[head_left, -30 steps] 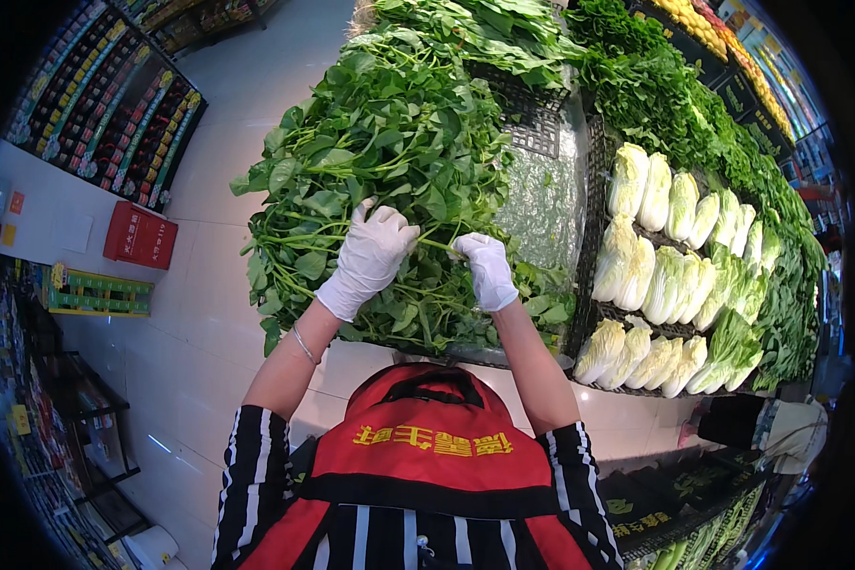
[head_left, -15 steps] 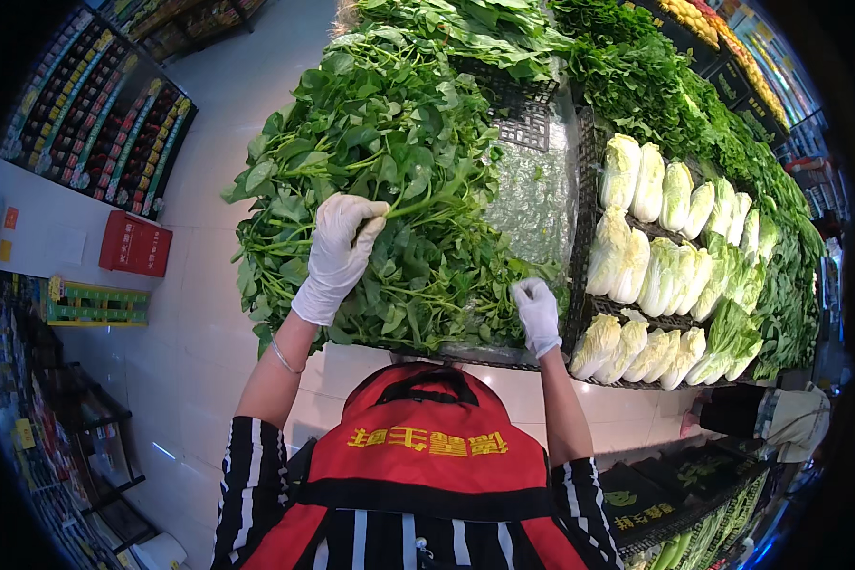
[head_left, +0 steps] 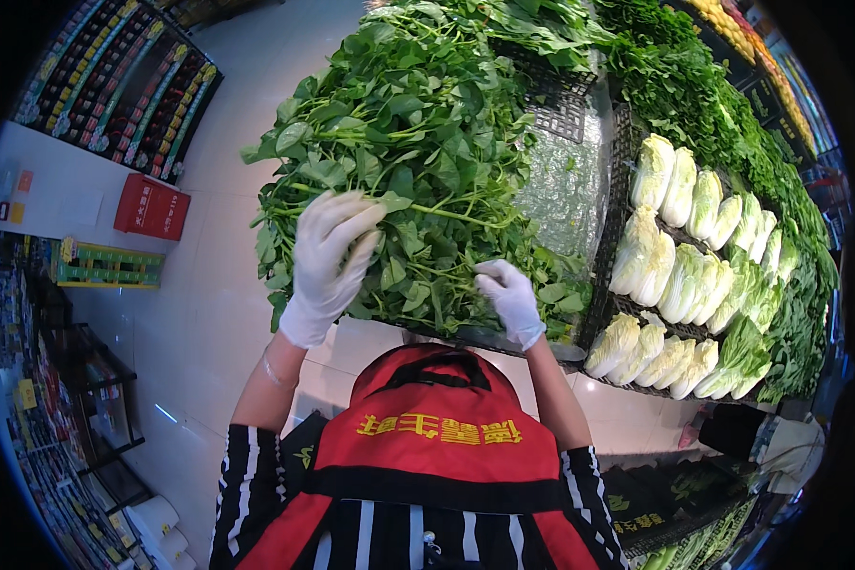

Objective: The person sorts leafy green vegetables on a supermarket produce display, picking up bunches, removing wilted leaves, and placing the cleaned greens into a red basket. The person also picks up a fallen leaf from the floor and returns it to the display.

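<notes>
A broad heap of leafy green vegetables point(head_left: 427, 104) with long pale stems fills the display in front of me. My left hand point(head_left: 331, 261), in a white glove, is at the heap's near left side. Its fingers are stretched out and slightly smeared, the thumb apart from them. By its fingertips lies a leafy stem point(head_left: 456, 217) running to the right. My right hand point(head_left: 511, 302), also gloved in white, is at the heap's near right edge. Its fingers are curled and pinched on thin green stems point(head_left: 465, 274); the exact hold is partly hidden.
Right of the heap, clear plastic film point(head_left: 565, 180) covers the display beside a black crate point(head_left: 553, 106). Napa cabbages point(head_left: 682, 275) stand in rows farther right, with more greens point(head_left: 731, 119) behind. On the left are a red box point(head_left: 152, 206) and stocked shelves point(head_left: 114, 85).
My left hand has lowered slightly and its fingers have opened from a pinch on a stem. My right hand has moved left into the stems. The view has shifted a little.
</notes>
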`<state>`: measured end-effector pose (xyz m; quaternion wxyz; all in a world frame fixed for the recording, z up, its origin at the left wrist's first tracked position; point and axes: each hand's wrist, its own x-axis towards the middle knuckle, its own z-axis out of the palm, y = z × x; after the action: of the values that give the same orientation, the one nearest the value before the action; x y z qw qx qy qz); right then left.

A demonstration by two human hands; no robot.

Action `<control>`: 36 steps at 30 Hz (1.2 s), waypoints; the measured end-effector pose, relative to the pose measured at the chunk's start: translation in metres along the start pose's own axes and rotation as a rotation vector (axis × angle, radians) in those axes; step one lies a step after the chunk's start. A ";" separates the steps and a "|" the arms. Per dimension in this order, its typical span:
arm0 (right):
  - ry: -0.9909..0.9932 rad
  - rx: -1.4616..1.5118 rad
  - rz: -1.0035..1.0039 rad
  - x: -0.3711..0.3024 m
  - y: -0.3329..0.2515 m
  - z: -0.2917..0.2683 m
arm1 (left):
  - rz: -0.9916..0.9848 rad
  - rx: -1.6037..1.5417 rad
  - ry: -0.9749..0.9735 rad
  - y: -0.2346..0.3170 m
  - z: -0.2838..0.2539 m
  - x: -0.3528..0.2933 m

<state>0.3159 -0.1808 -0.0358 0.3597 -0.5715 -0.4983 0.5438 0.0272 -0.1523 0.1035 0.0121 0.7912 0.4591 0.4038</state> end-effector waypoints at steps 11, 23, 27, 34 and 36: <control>-0.084 -0.616 -0.684 -0.058 -0.004 0.035 | -1.414 -0.693 0.182 0.017 0.027 -0.221; -0.177 -0.963 -0.681 -0.013 -0.027 0.133 | -1.469 -0.928 0.571 0.000 0.076 -0.212; -0.009 -0.951 -0.791 0.004 -0.019 0.115 | -1.406 -0.888 0.550 -0.015 0.081 -0.201; -0.168 -1.008 -0.692 -0.005 -0.033 0.107 | -1.373 -0.793 0.358 -0.031 0.066 -0.193; -0.169 -0.909 -0.614 -0.020 -0.044 0.103 | -1.375 -0.870 0.276 -0.024 0.056 -0.211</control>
<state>0.2088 -0.2026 -0.0041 0.1776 -0.4522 -0.8536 0.1881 -0.0073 -0.2736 -0.0757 0.5051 0.2015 0.6410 0.5417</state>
